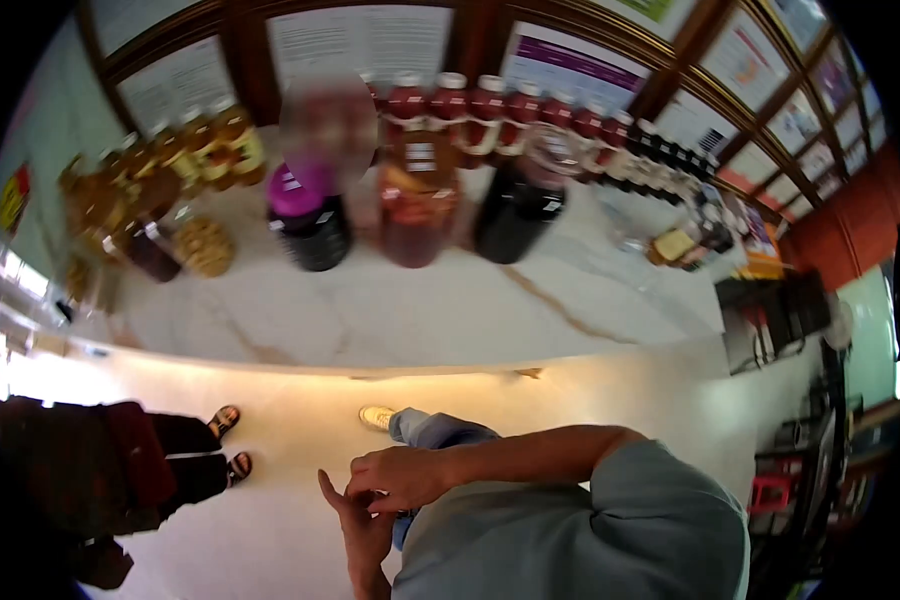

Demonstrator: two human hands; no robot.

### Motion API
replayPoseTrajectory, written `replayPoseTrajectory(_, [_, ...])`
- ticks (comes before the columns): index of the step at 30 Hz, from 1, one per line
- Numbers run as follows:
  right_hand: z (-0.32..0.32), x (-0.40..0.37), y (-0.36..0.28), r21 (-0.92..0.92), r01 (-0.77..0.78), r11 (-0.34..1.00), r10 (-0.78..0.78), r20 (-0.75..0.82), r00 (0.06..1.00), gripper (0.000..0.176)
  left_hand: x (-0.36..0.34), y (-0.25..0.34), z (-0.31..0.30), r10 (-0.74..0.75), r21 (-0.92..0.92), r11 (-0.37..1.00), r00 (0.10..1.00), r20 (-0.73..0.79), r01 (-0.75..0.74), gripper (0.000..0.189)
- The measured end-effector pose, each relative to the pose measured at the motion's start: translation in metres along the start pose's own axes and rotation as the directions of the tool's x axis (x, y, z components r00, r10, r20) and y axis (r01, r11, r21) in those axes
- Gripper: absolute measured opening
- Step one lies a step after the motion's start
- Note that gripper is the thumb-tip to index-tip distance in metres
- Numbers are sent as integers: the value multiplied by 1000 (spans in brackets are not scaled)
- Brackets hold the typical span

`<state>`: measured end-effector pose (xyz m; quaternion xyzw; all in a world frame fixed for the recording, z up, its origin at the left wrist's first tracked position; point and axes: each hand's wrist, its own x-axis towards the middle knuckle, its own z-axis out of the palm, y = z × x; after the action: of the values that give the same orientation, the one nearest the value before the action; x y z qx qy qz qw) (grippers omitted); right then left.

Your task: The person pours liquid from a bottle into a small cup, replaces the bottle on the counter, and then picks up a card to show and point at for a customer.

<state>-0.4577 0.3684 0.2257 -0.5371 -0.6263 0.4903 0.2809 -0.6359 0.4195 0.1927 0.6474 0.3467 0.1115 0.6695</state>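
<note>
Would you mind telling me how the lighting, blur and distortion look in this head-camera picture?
Head view: a strong fisheye bend curves the counter and leaves black corners. Head view: a smeared, blurred patch sits in front of the bottles at the back. Head view: a bright glow washes out the left edge. Head view: the hands, touching each other low in the frame, are slightly soft but readable.
</note>
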Motion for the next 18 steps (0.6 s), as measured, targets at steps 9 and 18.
replayPoseTrajectory(9, [-28, -245, 75, 284, 31, 958, 220, -804, 552, 32, 43, 46, 206, 106, 309, 919, 909, 404, -244, 54])
replayPoseTrajectory(18, [-95, -532, 248, 388, -31, 921, 352, -865, -357, 41, 220, 94, 600, 572, 358, 288, 460, 679, -888, 47])
